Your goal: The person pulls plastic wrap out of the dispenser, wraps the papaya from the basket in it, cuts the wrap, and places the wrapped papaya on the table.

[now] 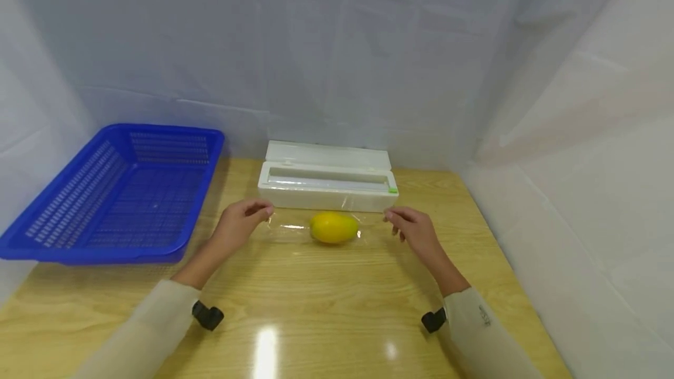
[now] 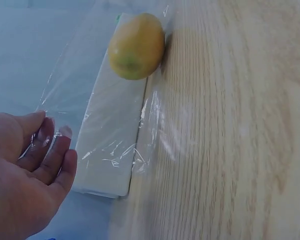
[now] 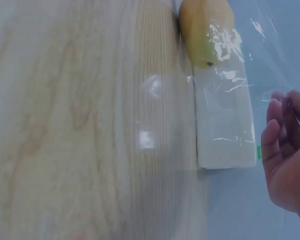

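Both hands hover over the pale wooden tabletop [image 1: 326,303] in the head view, the left hand [image 1: 239,224] and the right hand [image 1: 416,230] each pinching one end of a clear sheet of plastic cling film [image 1: 295,230] stretched between them. Under the film, between the two hands, lies a yellow oval mango [image 1: 333,227], just in front of a long white cling-film dispenser box [image 1: 327,183] with its lid open. A blue perforated plastic basket [image 1: 121,192] sits well apart at the left. From the left wrist, the left hand [image 2: 25,175] has its fingers [image 2: 52,145] loosely curled, fingertips against the film's [image 2: 90,100] edge; the mango [image 2: 136,46] rests beside the dispenser box [image 2: 112,145] with film draped over it. From the right wrist, the right hand [image 3: 287,155] shows curled fingers [image 3: 270,140] gripping the wrinkled film [image 3: 230,75], which covers the mango [image 3: 207,30] and the box [image 3: 225,130].
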